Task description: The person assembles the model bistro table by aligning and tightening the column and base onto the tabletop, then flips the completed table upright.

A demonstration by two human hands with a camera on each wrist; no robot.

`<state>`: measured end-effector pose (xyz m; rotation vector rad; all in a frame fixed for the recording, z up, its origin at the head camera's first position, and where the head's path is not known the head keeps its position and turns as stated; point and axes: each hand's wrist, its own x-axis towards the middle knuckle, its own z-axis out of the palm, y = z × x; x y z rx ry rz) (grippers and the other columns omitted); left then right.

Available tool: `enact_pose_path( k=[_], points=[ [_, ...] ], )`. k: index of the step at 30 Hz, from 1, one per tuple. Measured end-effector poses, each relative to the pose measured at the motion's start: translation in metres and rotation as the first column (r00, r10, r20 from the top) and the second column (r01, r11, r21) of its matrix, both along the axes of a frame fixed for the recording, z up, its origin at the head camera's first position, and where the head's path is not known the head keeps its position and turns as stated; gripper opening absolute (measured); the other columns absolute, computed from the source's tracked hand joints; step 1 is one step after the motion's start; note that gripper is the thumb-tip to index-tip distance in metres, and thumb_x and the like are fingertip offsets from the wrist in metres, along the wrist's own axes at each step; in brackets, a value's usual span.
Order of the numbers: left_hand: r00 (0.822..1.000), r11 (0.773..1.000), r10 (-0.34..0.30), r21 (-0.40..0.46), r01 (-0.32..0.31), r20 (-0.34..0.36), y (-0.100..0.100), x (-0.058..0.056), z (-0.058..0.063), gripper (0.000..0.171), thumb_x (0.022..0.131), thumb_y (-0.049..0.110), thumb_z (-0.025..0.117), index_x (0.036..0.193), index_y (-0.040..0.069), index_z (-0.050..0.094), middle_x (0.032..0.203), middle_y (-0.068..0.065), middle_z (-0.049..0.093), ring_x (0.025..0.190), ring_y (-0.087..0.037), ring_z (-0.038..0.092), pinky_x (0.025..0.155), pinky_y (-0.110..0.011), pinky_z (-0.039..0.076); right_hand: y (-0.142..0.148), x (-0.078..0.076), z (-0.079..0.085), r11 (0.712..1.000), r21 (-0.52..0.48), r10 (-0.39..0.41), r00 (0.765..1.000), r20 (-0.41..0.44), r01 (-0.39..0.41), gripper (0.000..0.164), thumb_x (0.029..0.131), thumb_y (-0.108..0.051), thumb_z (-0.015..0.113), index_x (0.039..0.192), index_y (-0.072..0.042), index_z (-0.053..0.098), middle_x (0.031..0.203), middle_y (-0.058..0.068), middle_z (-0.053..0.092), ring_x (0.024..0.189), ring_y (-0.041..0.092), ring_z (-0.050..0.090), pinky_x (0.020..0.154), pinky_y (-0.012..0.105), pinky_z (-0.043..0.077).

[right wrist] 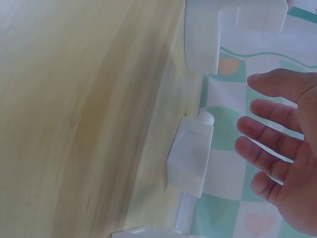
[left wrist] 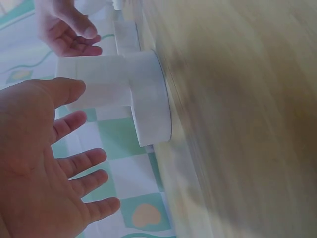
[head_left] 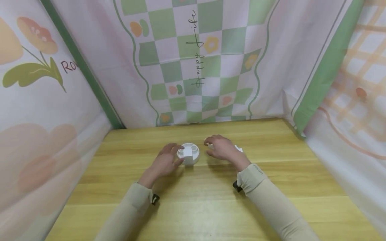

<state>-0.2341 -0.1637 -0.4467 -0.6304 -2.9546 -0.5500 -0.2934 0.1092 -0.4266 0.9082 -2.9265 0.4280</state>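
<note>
A white round piece [head_left: 196, 157] with a hollowed top lies on the table, and a white rectangular block [left wrist: 96, 74] stands upright on it. My left hand [head_left: 164, 162] is at their left side, fingers spread and nearly straight. Its thumb overlaps the block in the left wrist view; whether it touches cannot be told. To the right, my right hand [head_left: 222, 148] hovers with loosely bent fingers and holds nothing visible. Beneath and beyond it are white pieces, partly hidden in the head view. One is an angular white piece [right wrist: 190, 156] with a small rounded knob [right wrist: 206, 118] on its end.
The wooden table [head_left: 193, 207] reaches back to a hanging cloth [head_left: 208, 20] with green and white checks. Printed cloth also hangs along the left and right sides. Another white piece [right wrist: 148, 232] shows at the bottom of the right wrist view.
</note>
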Motion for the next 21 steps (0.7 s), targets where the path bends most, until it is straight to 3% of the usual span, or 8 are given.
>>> enact_pose_path(
  k=[6, 16, 21],
  points=[
    [1.000, 0.999, -0.012, 0.032, 0.012, 0.005, 0.001, 0.000, 0.001, 0.049, 0.100, 0.038, 0.059, 0.143, 0.018, 0.046, 0.154, -0.016, 0.038, 0.147, -0.035, 0.032, 0.120, -0.054, 0.031, 0.004, -0.002, -0.004, 1.000, 0.000, -0.027, 1.000, -0.004, 0.027, 0.043, 0.089, -0.028, 0.071, 0.129, -0.012, 0.065, 0.120, 0.011, 0.069, 0.110, 0.029, 0.065, 0.091, 0.048, 0.055],
    [0.998, 0.998, -0.046, 0.043, 0.048, -0.051, 0.002, 0.000, 0.003, 0.042, 0.102, 0.033, 0.058, 0.138, 0.013, 0.052, 0.149, -0.017, 0.044, 0.141, -0.036, 0.040, 0.115, -0.053, 0.039, 0.013, -0.004, -0.005, 0.998, 0.017, -0.067, 0.998, -0.001, 0.067, 0.044, 0.090, -0.029, 0.070, 0.130, -0.013, 0.064, 0.118, 0.009, 0.070, 0.109, 0.030, 0.065, 0.089, 0.047, 0.055],
    [1.000, 0.999, -0.010, 0.046, 0.011, -0.017, 0.002, -0.002, 0.003, 0.049, 0.101, 0.041, 0.056, 0.143, 0.016, 0.050, 0.152, -0.016, 0.042, 0.144, -0.035, 0.038, 0.117, -0.054, 0.037, 0.017, -0.007, -0.007, 0.997, 0.008, -0.077, 0.997, 0.005, 0.077, 0.044, 0.090, -0.029, 0.071, 0.130, -0.013, 0.064, 0.119, 0.010, 0.070, 0.108, 0.030, 0.065, 0.089, 0.048, 0.055]
  ],
)
